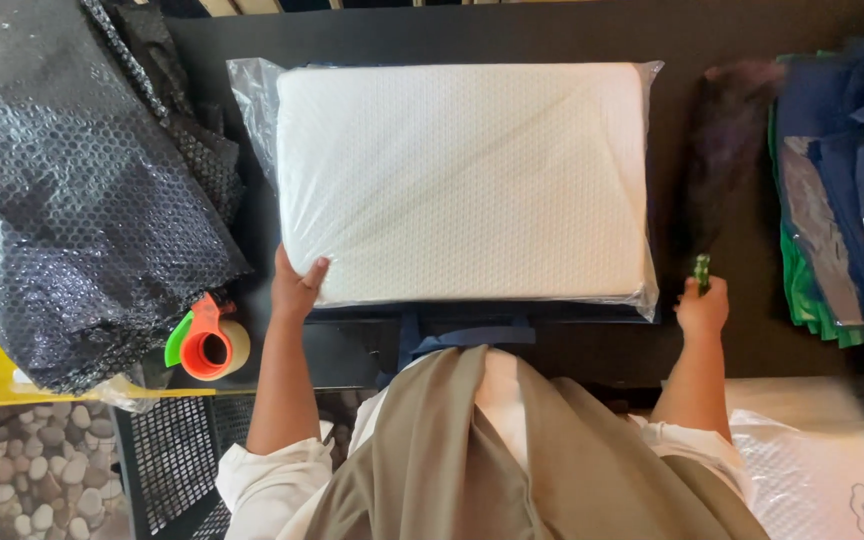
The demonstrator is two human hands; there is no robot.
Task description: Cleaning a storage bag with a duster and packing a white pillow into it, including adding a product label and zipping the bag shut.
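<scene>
A white pillow (462, 180) sealed in clear plastic lies flat on a dark table (742, 330), over a dark blue bag (472, 332) that shows at its near edge. My left hand (297, 285) grips the pillow's near left corner, thumb on top. My right hand (702, 305) sits just off the near right corner, fingers closed around the green handle of a dark feather duster (727, 140). The duster's plumes are blurred and stretch away toward the far right.
Black bubble wrap (62, 190) is heaped at the left. An orange and green tape dispenser (207, 345) sits near my left arm. Folded blue and green bags (832, 200) are stacked at the right. A white padded mailer (832, 470) lies near right.
</scene>
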